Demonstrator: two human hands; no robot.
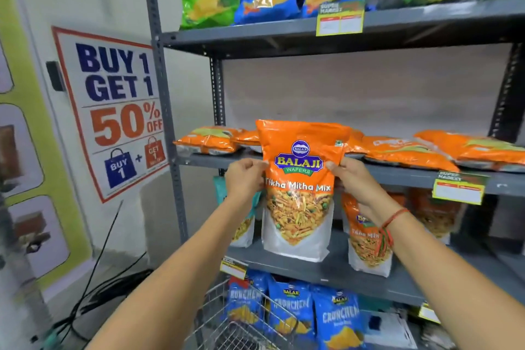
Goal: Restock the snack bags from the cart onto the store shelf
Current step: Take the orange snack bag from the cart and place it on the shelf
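Left hand (246,176) and right hand (350,179) pinch the orange snack bag (298,187) upright by its side edges — its base seemingly on the shelf (326,267).

Open room is showing above the middle shelf (397,176), at centre frame, between flat orange bags (210,140) lying at left and more flat bags (426,150) crowding the right. The held bag (298,187) is filling the centre gap in front of the lower shelf (326,267). An upright bag (369,239) is standing at right below. The cart (241,321) is blocking the bottom centre.
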